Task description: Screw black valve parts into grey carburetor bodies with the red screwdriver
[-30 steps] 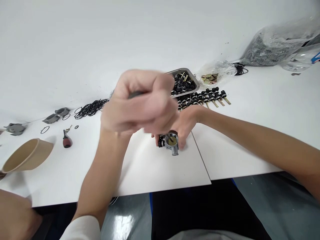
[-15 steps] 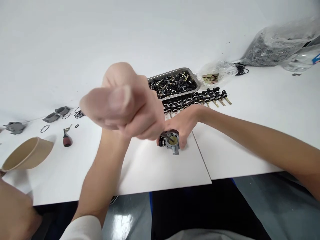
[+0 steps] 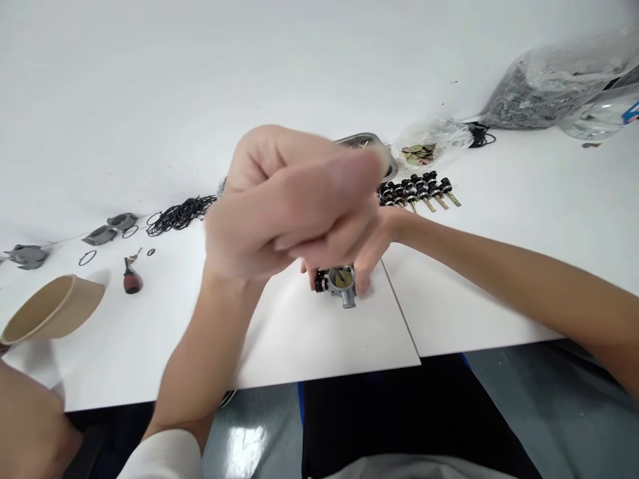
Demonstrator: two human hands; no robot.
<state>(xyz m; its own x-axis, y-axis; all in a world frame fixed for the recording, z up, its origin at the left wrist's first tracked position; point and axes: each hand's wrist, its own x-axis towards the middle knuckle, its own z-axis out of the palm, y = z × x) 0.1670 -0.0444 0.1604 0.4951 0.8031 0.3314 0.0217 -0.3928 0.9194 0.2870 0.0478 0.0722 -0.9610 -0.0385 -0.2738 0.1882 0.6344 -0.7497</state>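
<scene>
My left hand (image 3: 299, 206) is raised close to the camera, fingers closed in a fist around a screwdriver, its handle hidden inside. The dark screwdriver shaft (image 3: 341, 275) comes out below the fist and points down at the brass-coloured disc in the bore of a small grey metal throttle body (image 3: 348, 298). My right hand (image 3: 372, 256) grips that throttle body from behind and holds it on the white table; the left fist covers part of these fingers. A black fitting (image 3: 321, 283) sits on the throttle body's left side.
Behind the hands are a metal tray (image 3: 392, 166), rows of black-and-brass shafts (image 3: 424, 189) and a bag of brass discs (image 3: 419, 154). Leftward lie black rings (image 3: 182, 216), a red-handled tool (image 3: 132, 283), grey castings (image 3: 102, 234) and a tan bowl (image 3: 74, 306). Another person's arm (image 3: 30, 419) is lower left.
My left fist has turned and shifted to the right, now covering much of the tray and uncovering the black rings. My right hand stays on the throttle body.
</scene>
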